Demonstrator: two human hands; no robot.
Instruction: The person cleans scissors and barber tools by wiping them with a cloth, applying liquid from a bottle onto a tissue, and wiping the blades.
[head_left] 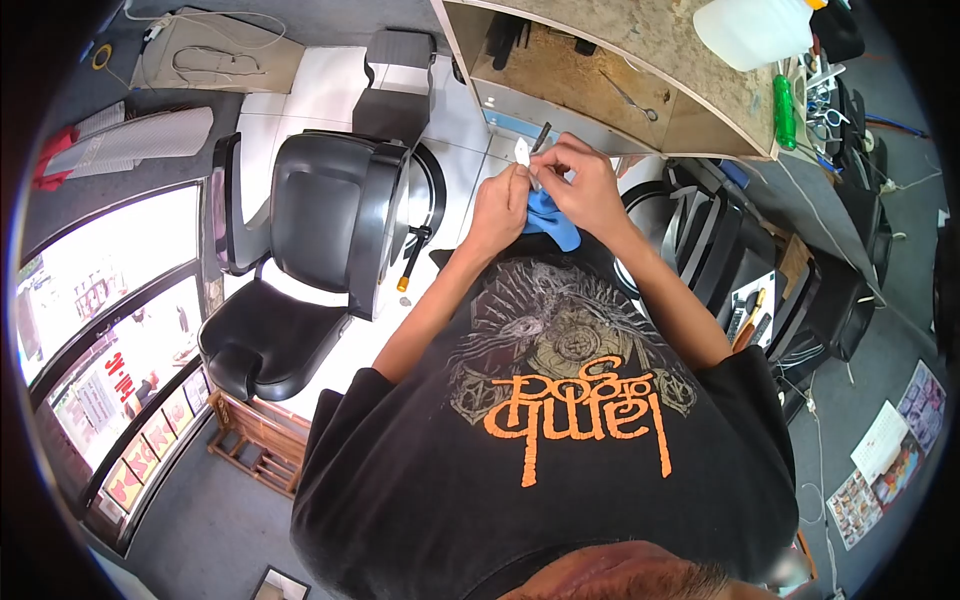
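My left hand (499, 211) is closed, its fingertips pinching a small white piece (522, 151) that points upward. Close beside it, my right hand (582, 187) is closed too, with a slim dark stick-like piece (542, 137) sticking out past its fingers. The two hands almost meet, and their fingers cover the lower ends of both pieces. Blue cloth (552, 222) hangs just below the fingers, in front of the black T-shirt (400, 470). Whether a hand grips the cloth, I cannot tell.
A black barber chair (320, 205) stands to the left. Ahead is a wooden counter (650, 32) with scissors (632, 97) on its shelf. A white jug (752, 32) and a green-handled tool (785, 112) are on top. More black chairs (745, 250) stand at right.
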